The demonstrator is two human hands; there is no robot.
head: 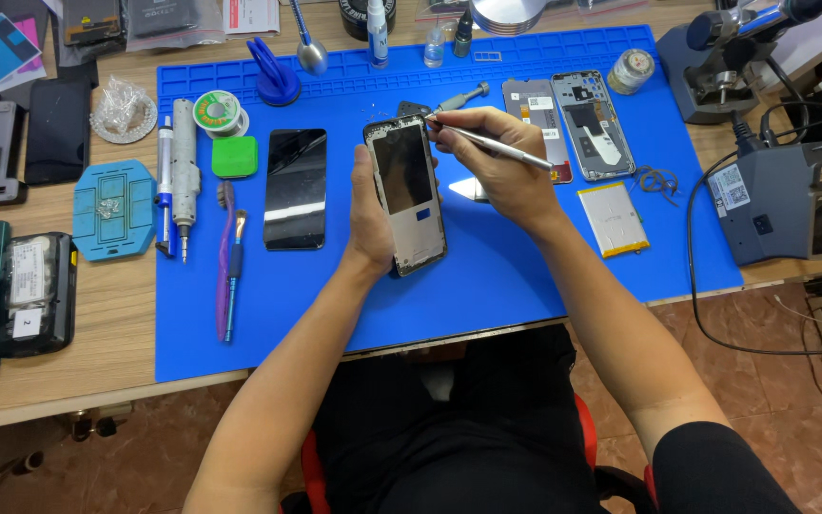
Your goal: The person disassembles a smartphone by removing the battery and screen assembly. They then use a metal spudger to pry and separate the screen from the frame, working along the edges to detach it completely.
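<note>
Left hand [370,214] wrapped around phone frame [406,195], held upright-ish above the blue mat [487,276]. Right hand [497,167] pinches metal tweezers [492,145], tip at the frame's top edge. Frame is gutted: dark inner panel, bare metal rim. One black screen [295,188] lies flat on mat (left of frame), one battery [613,219], two back housings [568,124].

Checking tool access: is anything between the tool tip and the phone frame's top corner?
Nothing visible. The right hand holds the metal tool with its tip at the top corner of the phone frame, held in the left hand.
</note>
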